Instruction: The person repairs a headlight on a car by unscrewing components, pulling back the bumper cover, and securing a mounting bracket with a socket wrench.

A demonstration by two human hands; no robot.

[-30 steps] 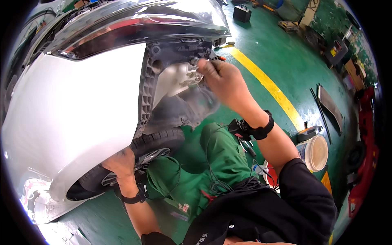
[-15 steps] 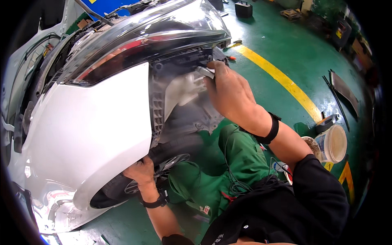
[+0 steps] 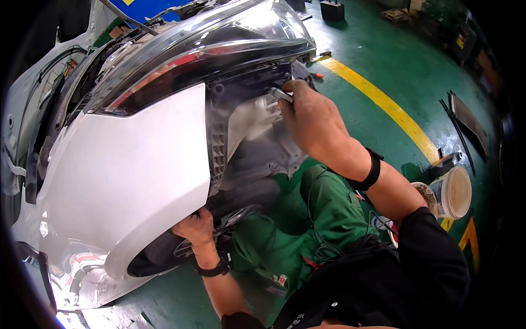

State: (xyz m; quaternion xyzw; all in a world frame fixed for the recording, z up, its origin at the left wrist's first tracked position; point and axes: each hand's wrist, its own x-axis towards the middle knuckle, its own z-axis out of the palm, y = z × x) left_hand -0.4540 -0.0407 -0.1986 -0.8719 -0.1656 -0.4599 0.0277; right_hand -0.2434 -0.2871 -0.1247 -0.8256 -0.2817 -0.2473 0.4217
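My right hand (image 3: 312, 118) is closed on a small silver metal piece (image 3: 280, 94), perhaps a tool, at the opening between the headlight (image 3: 230, 44) and the white fender (image 3: 126, 175). Behind it show a dark plastic bracket (image 3: 218, 153) and a translucent white plastic part (image 3: 250, 118). Lower down, my left hand (image 3: 194, 227) curls at the fender's wheel-arch edge, beside the tyre (image 3: 153, 252); its fingertips are partly hidden, so what they press on is unclear.
On the green floor (image 3: 372, 60) at the right lie long dark strips (image 3: 456, 129) and a flat panel (image 3: 467, 123). Buckets (image 3: 452, 192) stand by my right elbow. A black box (image 3: 332, 11) stands farther back. My knee (image 3: 329, 197) is bent beside the wheel.
The view has shifted, so car and hands sit farther right. My right hand has turned slightly, and the silver piece shows more in its fingers. My left hand stays at the arch edge.
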